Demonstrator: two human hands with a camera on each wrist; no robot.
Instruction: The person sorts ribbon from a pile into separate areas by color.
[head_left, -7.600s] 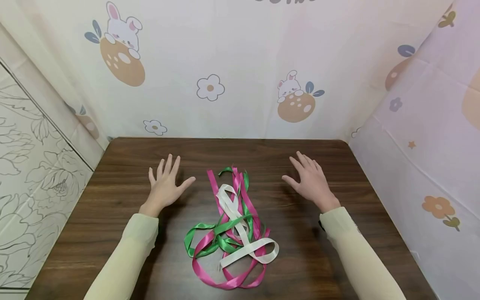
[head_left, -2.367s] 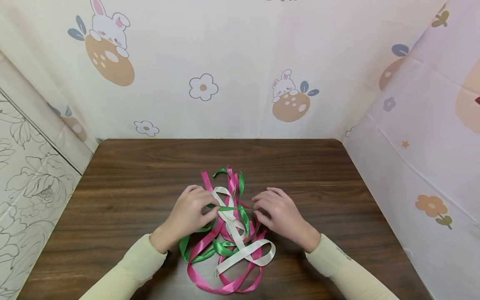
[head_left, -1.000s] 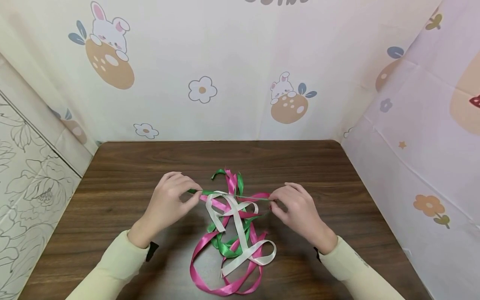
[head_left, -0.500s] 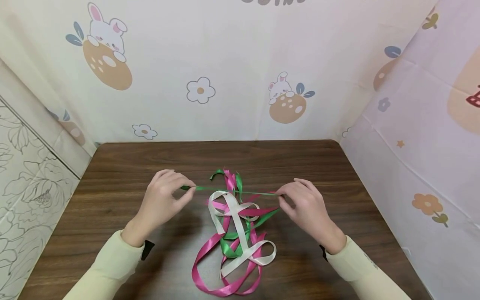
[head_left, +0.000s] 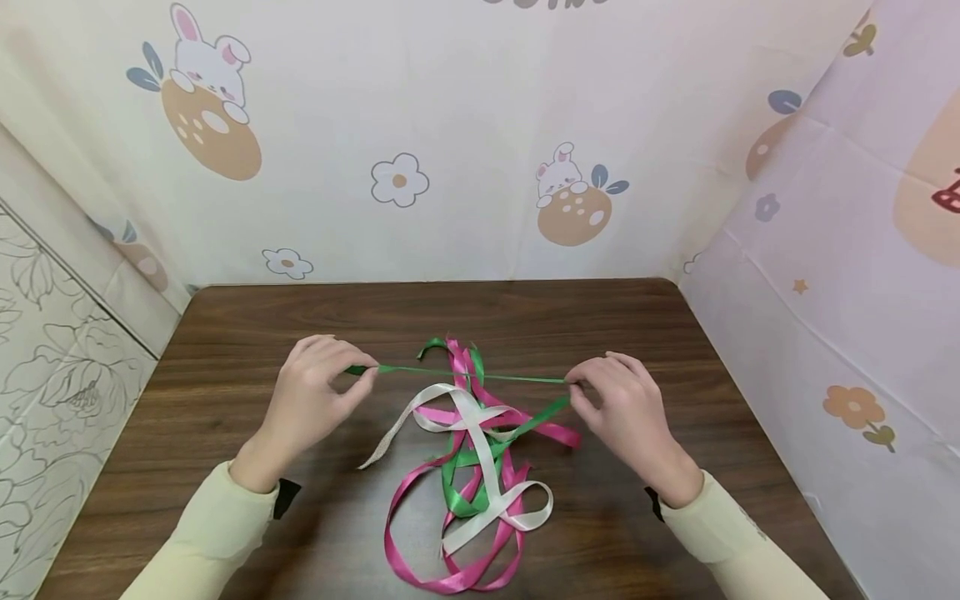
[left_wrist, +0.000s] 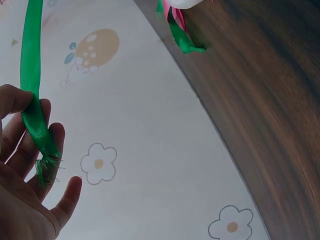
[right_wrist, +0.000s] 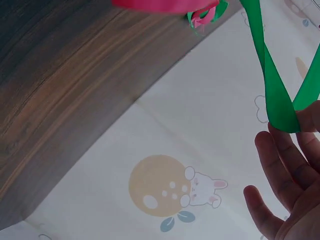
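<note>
A green satin ribbon (head_left: 525,379) is stretched almost level between the two hands, above the tabletop. My left hand (head_left: 311,396) pinches it near one end; in the left wrist view the frayed tip of the green ribbon (left_wrist: 37,125) hangs past the thumb. My right hand (head_left: 622,412) pinches it further along, where the green ribbon (right_wrist: 280,105) folds back in the right wrist view and slopes down to the pile. Under it lie a white ribbon (head_left: 480,450), its left end trailing out, and pink ribbons (head_left: 457,583) in loose loops. The overlaps hide how they are tangled.
The ribbons lie on a dark wood-grain table (head_left: 585,317). A pale curtain (head_left: 465,100) with rabbit and flower prints hangs behind its back edge, and more printed cloth (head_left: 847,333) stands along the right side.
Both hands, first spread open beside the pile, now pinch the green ribbon and have moved apart, stretching it. The white end has swung left, and a pink end has dropped at the right.
</note>
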